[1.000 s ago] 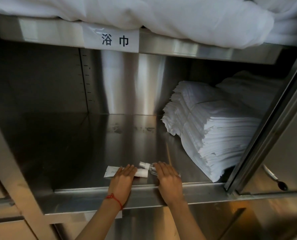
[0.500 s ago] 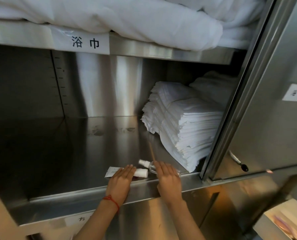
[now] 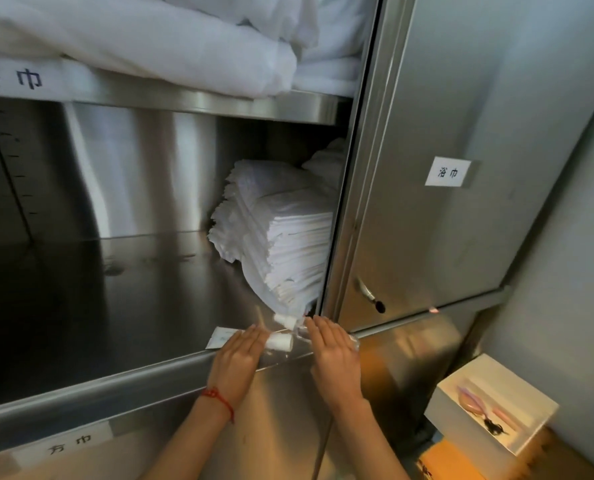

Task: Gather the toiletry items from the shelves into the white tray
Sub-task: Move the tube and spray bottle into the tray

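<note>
On the steel shelf (image 3: pixel 115 306), near its front edge, lie a flat white sachet (image 3: pixel 221 336), a white tube (image 3: pixel 281 341) and a small clear bottle with a white cap (image 3: pixel 284 319). My left hand (image 3: pixel 236 362), with a red string at the wrist, lies palm down over the tube and the sachet's end. My right hand (image 3: pixel 333 355) covers the clear bottle's body, fingers together. The white tray (image 3: pixel 461 420) sits low at the right on a brown box and holds pink items (image 3: pixel 475 403); both hands are well away from it.
A stack of folded white towels (image 3: pixel 281 244) fills the shelf's right rear, just behind my right hand. Bulky white linen (image 3: pixel 150 39) lies on the shelf above. The steel cabinet door (image 3: pixel 461 133) with a handle (image 3: pixel 370 296) stands to the right.
The view has swung right, which brings the cabinet door and the white tray into sight. Both hands stay laid over the same items at the shelf edge.
</note>
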Demonstrator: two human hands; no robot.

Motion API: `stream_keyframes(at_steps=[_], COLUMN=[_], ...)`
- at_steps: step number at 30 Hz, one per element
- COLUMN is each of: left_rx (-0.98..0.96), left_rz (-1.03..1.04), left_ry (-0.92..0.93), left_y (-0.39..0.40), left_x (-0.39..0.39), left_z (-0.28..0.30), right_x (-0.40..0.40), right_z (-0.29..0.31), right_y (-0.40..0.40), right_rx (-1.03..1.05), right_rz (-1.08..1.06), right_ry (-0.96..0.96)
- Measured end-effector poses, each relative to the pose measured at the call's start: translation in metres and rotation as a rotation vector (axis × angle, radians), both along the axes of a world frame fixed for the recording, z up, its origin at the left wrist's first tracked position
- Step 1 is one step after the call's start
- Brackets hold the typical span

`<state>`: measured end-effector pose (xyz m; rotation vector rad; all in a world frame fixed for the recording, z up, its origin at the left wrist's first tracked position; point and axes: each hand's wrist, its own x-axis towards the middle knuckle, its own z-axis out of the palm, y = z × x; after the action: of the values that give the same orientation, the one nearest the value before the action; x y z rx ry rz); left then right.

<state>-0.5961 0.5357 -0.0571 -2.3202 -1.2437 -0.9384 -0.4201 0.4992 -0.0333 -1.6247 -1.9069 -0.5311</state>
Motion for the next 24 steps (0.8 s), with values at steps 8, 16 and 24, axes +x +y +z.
stream_keyframes(at_steps=[8,16,24], left_rx=[-0.01,0.004,-0.026], left_rz=[-0.145,-0.281,-0.45], left_ry=[-0.02,-0.025,-0.012], left_y=[-0.007,-0.026,-0.024], left_x=[0.074,0.155,0.228], left_z=[-0.007,-0.01,-0.015], right_x=[0.07,0.143,0.202], right_z=[-0.004,-0.01,-0.012], right_y=[-0.029,-0.063,-0.087], right_rx=[-0.027,-0.034,-0.002], right_rz=[-0.103,-0.23,-0.401], right_ry=[0.017,0.043,0.077])
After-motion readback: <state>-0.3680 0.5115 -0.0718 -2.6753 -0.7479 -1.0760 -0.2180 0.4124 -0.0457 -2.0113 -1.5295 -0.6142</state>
